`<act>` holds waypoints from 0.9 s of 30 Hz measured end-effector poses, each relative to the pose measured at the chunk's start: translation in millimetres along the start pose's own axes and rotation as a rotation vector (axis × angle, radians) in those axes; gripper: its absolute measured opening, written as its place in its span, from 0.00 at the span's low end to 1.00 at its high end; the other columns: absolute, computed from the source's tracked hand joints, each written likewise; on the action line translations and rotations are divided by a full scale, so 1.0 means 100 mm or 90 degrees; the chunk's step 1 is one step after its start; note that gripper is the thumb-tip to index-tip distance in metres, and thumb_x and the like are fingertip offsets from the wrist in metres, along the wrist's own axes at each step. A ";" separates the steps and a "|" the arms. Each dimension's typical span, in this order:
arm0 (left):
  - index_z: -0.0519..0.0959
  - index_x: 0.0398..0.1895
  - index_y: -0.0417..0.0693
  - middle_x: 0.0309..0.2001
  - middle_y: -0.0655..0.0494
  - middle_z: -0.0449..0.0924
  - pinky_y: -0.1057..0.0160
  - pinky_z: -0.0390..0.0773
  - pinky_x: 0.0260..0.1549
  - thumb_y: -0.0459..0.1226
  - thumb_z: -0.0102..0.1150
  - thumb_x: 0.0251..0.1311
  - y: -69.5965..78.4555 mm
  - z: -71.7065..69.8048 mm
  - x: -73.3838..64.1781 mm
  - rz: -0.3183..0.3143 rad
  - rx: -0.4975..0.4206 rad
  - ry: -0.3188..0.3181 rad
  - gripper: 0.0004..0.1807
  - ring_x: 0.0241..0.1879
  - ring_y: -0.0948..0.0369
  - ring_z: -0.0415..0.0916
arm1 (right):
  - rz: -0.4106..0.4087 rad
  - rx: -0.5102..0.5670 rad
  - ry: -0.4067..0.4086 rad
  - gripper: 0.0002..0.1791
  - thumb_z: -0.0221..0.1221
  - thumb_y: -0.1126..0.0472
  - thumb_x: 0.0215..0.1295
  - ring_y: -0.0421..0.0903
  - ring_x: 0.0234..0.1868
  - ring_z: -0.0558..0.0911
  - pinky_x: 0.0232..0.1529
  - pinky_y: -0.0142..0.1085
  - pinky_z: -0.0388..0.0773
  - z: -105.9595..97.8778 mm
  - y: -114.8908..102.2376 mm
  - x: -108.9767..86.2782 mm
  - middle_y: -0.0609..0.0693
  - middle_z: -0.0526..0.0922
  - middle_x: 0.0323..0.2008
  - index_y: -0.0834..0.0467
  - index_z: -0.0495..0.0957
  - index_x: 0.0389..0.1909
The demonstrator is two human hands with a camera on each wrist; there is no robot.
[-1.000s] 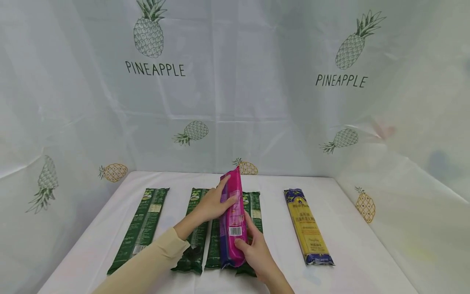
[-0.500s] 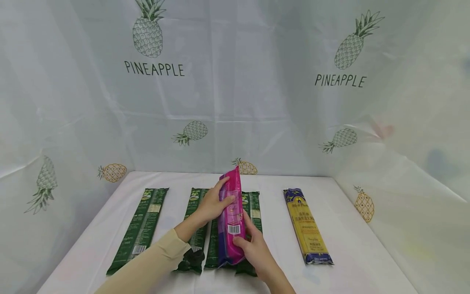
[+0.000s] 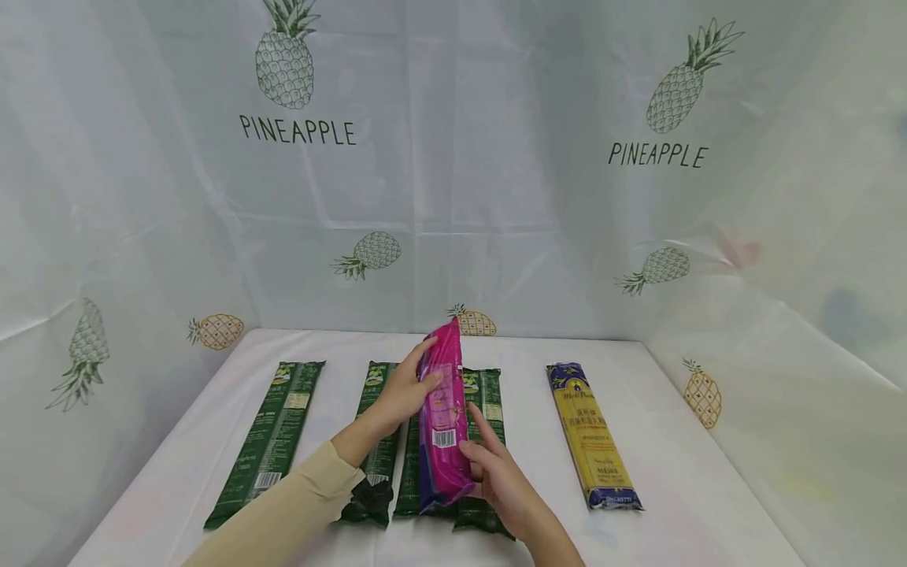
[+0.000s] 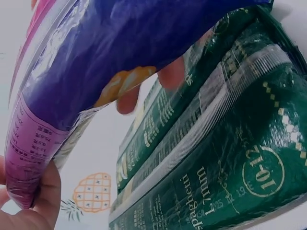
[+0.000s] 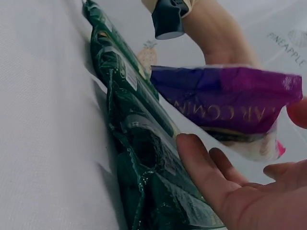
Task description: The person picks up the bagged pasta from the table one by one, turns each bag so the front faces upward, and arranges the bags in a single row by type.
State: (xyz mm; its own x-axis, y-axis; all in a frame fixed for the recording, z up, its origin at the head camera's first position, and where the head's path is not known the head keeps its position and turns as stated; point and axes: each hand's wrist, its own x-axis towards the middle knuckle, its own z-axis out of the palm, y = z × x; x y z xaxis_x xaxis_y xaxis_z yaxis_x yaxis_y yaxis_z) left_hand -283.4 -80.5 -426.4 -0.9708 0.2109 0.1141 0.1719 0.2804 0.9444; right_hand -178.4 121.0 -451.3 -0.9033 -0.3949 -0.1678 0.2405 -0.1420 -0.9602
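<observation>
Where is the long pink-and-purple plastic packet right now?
At the head view's centre, the left hand holds the pink packet tilted above green plastic packets, with the right hand beside its near end.

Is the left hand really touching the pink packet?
Touching. The head view shows the left hand gripping the pink packet, its thumb laid on it.

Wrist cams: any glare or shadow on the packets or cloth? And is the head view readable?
Left wrist: white glare on the nearer green spaghetti packet, softer sheen on the pink-and-purple packet; right wrist: dimmer, with soft shadow on the white tablecloth beside the green packets; head: fairly even light, but the finest print on the yellow spaghetti packet is unreadable.
</observation>
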 end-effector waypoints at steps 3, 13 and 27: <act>0.56 0.86 0.66 0.81 0.40 0.59 0.36 0.77 0.62 0.38 0.54 0.81 0.02 -0.01 0.00 -0.005 -0.022 -0.007 0.35 0.68 0.40 0.73 | 0.008 0.047 -0.023 0.46 0.53 0.46 0.82 0.53 0.56 0.87 0.56 0.48 0.85 -0.03 0.02 0.02 0.59 0.78 0.67 0.40 0.34 0.88; 0.55 0.86 0.66 0.81 0.39 0.60 0.41 0.81 0.58 0.37 0.50 0.82 0.04 -0.03 -0.03 -0.025 -0.040 -0.037 0.35 0.64 0.44 0.77 | 0.004 0.046 -0.060 0.46 0.53 0.50 0.82 0.52 0.58 0.87 0.57 0.48 0.84 -0.05 0.08 0.06 0.61 0.78 0.70 0.37 0.34 0.88; 0.50 0.88 0.58 0.73 0.32 0.70 0.40 0.80 0.56 0.39 0.48 0.84 0.06 -0.04 -0.05 0.003 0.084 -0.068 0.35 0.59 0.43 0.81 | -0.033 -0.040 0.024 0.46 0.57 0.57 0.81 0.50 0.50 0.88 0.47 0.47 0.88 0.00 0.16 0.06 0.64 0.77 0.61 0.39 0.40 0.88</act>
State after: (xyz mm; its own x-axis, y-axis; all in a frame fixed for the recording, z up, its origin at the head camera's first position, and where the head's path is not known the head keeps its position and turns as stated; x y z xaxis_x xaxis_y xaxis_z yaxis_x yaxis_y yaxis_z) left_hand -278.6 -83.9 -420.0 -0.9479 0.3088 0.0779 0.2033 0.3985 0.8943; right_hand -180.5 116.3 -467.3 -0.9268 -0.3542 -0.1245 0.1715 -0.1044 -0.9796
